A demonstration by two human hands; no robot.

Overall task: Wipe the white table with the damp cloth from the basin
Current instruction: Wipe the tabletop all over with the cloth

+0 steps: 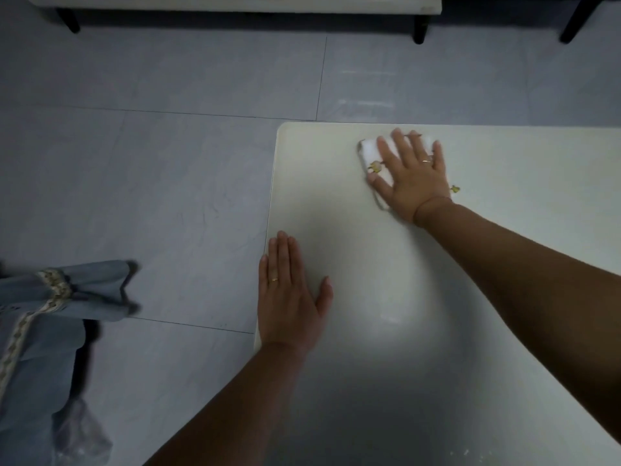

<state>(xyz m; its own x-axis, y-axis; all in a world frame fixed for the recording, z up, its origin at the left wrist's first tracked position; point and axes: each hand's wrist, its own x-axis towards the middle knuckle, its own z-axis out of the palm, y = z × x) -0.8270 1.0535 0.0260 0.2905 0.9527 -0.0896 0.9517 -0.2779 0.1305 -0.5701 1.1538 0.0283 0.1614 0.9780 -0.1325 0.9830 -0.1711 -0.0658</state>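
The white table (504,230) fills the right and lower part of the view, with its far left corner near the middle. A folded white cloth (369,153) with small yellow prints lies close to the table's far edge. My right hand (411,178) presses flat on top of the cloth, fingers spread, covering most of it. My left hand (289,290) rests flat on the table beside its left edge, fingers together, holding nothing. No basin shows in this view.
Grey tiled floor (151,163) lies to the left of and beyond the table. Black furniture legs (420,28) stand at the far side under a white-edged piece. Blue denim clothing (43,314) and a clear plastic bag (80,435) are at the lower left.
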